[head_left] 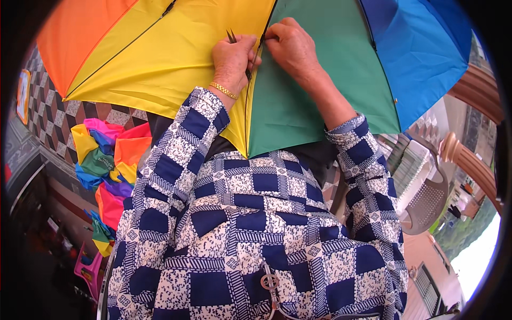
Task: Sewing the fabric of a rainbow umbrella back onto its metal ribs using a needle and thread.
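Observation:
A rainbow-coloured umbrella [320, 80] is spread across my lap, its inner side with thin dark ribs turned up. My left hand [233, 57] is closed around a slim, dark two-pronged tool [231, 36], whose points stick out above the fingers; whether it is small scissors or tweezers I cannot tell. Its fingers are beside the seam between the yellow panel [176, 58] and the green panel [320, 96]. Just across that seam, my right hand [292, 45] pinches at the dark umbrella rib [262, 39], near a black joint. Its fingertips hide any thread there.
A heap of folded multicoloured cloth [109, 160] lies at the left, above a pink plastic stool [89, 269]. At the right stand a grey perforated chair [429, 200] and a brown turned railing [474, 165]. The floor [58, 117] has a diamond tile pattern.

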A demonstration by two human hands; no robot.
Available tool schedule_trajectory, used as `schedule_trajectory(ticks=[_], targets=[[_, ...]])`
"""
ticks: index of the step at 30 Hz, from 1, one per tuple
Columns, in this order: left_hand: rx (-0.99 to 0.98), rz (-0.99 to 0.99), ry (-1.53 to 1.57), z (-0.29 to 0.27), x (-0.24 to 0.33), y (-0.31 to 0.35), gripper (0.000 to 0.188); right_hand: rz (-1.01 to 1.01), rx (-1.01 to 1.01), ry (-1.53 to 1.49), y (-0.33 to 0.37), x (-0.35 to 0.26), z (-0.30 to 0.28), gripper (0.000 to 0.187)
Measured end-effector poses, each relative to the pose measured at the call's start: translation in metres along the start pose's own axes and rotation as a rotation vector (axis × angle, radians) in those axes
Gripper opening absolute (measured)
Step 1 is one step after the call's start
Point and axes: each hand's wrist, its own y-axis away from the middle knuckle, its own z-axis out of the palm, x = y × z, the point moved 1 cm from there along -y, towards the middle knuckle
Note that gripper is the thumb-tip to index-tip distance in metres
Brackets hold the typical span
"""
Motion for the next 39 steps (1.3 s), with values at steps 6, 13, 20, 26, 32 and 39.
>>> schedule_trajectory(ticks=[6, 13, 20, 26, 32, 39], targets=[[-0.014, 0.119, 0.052, -0.004, -0.005, 0.000, 0.014, 0.053, -0.013, -0.045, 0.006, 0.015, -0.002, 0.008], [0.028, 0.125, 0.039, -0.007, -0.006, -0.004, 0.016, 0.100, -0.012, 0.071, 0.023, 0.050, -0.048, 0.008], [0.030, 0.134, 0.034, -0.003, -0.005, 0.000, 0.018, 0.597, 0.334, -1.858, 0.051, 0.101, -0.082, 0.007], [0.018, 0.079, 0.086, -0.007, -0.005, -0.005, 0.018, 0.265, 0.250, -2.005, 0.065, 0.131, -0.109, 0.007], [0.033, 0.087, 0.081, -0.006, -0.007, -0.004, 0.018, 0.505, 0.487, -1.556, 0.043, 0.081, -0.116, 0.009], [-0.037, 0.101, -0.241, -0.009, 0.009, 0.001, 0.015, 0.438, 0.728, -1.639, 0.033, 0.041, -0.136, 0.012]])
